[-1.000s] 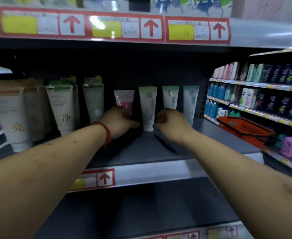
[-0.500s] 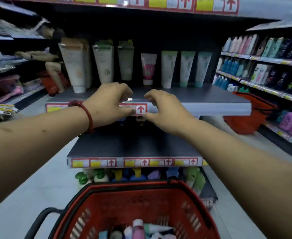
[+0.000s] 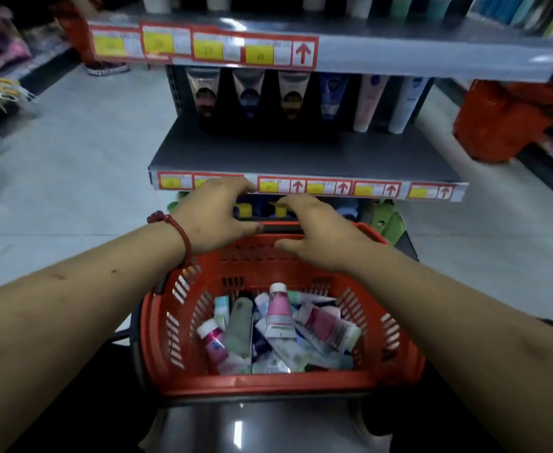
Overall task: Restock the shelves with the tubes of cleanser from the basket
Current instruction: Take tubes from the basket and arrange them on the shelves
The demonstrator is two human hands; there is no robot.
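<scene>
A red basket (image 3: 396, 351) sits in front of me with several cleanser tubes piled inside, among them a pink-and-white tube (image 3: 279, 313) and a grey-green tube (image 3: 240, 326). My left hand (image 3: 214, 214), with a red bracelet at the wrist, hovers over the basket's far rim with loosely curled fingers and holds nothing. My right hand (image 3: 317, 232) is beside it over the same rim, fingers spread and empty. A dark shelf (image 3: 301, 152) beyond the basket carries standing tubes (image 3: 366, 103) along its back.
A second red basket (image 3: 500, 122) stands on the floor at the right, by another shelving unit. A higher shelf edge with yellow price labels (image 3: 203, 47) runs across the top. Grey floor (image 3: 82, 142) lies open to the left. Bottles (image 3: 389, 220) stand on the lowest shelf behind the basket.
My view tilted down from the upper shelf to the basket. Both hands drew back from the tubes on the shelf and lowered over the basket's far rim, empty.
</scene>
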